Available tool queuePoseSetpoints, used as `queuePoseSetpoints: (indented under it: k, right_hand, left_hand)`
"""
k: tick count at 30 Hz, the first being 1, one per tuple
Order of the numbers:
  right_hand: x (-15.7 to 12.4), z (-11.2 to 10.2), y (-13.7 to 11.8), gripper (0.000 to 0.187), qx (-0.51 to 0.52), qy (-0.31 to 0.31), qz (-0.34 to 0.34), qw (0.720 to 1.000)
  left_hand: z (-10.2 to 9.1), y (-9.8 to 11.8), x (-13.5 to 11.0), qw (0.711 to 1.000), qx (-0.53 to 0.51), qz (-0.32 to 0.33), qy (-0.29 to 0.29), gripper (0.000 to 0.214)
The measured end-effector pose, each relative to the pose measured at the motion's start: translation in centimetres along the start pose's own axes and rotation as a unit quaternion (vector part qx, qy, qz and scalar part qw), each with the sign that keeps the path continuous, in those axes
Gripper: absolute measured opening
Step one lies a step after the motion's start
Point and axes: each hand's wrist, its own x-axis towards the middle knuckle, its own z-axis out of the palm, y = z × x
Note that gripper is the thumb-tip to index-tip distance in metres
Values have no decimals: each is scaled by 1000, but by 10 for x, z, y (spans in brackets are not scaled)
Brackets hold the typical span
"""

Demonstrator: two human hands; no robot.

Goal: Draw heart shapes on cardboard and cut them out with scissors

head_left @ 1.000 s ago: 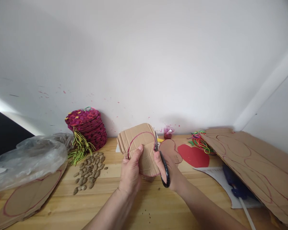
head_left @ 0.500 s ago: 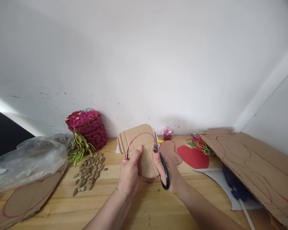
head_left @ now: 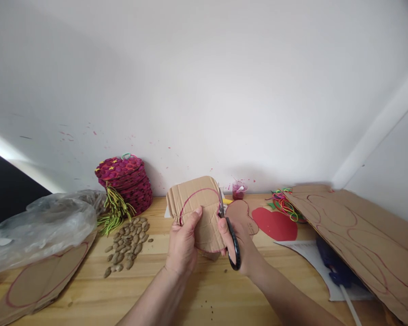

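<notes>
A piece of brown cardboard (head_left: pixel 206 231) with a rounded outline in dark red marker is held up over the table. My left hand (head_left: pixel 185 240) grips its lower left side, thumb lying across the front. My right hand (head_left: pixel 240 242) is closed around black-handled scissors (head_left: pixel 236 249). The scissor blades point upward along the right side of the cardboard, at the marker line. Fingers behind the cardboard are hidden.
Left are brown seed-like pieces (head_left: pixel 131 242), a purple patterned stack (head_left: pixel 129 185), a plastic bag (head_left: pixel 47 226) and marked cardboard (head_left: pixel 47 280). Right are a red cutout (head_left: pixel 275 224), a cup (head_left: pixel 238 190), coloured cords (head_left: pixel 285 203), a blue glue gun (head_left: pixel 336 262) and large cardboard (head_left: pixel 360 226).
Both hands, the cardboard and the scissors hold nearly the same position. The surroundings have shifted very slightly in the view.
</notes>
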Motion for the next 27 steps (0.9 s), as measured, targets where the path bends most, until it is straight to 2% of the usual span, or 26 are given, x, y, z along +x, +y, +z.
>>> queuePoseSetpoints:
  k: [3, 8, 20, 27]
  right_hand:
    - [2, 1, 11, 59, 23, -31, 8, 999]
    - [4, 3, 24, 57, 27, -25, 2, 999]
    - [3, 5, 14, 55, 42, -17, 17, 999]
    - [5, 3, 8, 58, 25, -16, -3, 1000]
  left_hand:
    - [-1, 0, 1, 1000, 5, 2, 0, 46]
    - [-2, 0, 2, 1000, 11, 7, -2, 42]
    - [-2, -1, 4, 1000, 3, 8, -3, 45]
    - [1, 1, 2, 1000, 12, 21, -10, 53]
